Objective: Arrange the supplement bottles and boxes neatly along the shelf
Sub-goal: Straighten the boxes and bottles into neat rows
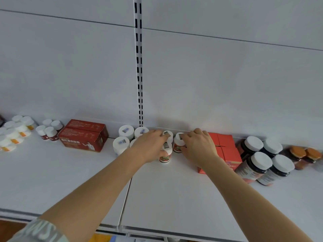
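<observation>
At mid-shelf (174,186), against the back wall, both hands work a cluster of small red-label bottles. The left hand (150,145) curls over the front bottle (165,157) and the one behind it, gripping them; the right hand (197,147) pinches another bottle (178,143) just beside. To do this well, each should slide (not lift) into a tight, square block with labels facing out, judged from how loosely they stand now. White-lid jars (123,138) sit touching on the left and red boxes (225,149) crowd the right, leaving little room. Farther right stand dark bottles (260,163); a dark-red box (83,137) lies farther left.
</observation>
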`<state>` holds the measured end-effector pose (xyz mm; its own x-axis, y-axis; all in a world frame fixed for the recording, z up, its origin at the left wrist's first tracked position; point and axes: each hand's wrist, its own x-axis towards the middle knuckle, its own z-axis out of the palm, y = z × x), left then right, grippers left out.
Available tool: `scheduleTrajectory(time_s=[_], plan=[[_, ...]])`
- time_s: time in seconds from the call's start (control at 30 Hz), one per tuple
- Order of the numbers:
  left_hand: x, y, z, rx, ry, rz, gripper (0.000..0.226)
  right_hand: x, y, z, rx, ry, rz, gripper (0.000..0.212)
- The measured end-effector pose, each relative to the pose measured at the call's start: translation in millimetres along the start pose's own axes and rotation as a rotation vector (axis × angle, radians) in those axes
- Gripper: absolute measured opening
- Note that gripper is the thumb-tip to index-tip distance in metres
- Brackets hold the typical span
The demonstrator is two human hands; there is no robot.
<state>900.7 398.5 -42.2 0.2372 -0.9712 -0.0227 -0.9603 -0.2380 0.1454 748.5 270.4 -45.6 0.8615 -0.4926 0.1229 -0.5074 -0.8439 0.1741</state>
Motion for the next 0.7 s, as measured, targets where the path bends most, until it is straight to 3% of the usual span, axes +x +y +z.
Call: scheduleTrajectory(time_s=[0.23, 0.7], plan=[[4, -1, 1, -0.013, -0.007, -0.004, 0.062, 5, 4, 15, 0.009, 0.149, -0.016, 0.022], [3, -4, -3, -0.068, 0.002, -0.001, 0.070, -3, 0, 3, 0.053, 0.101, 0.011, 0.032]])
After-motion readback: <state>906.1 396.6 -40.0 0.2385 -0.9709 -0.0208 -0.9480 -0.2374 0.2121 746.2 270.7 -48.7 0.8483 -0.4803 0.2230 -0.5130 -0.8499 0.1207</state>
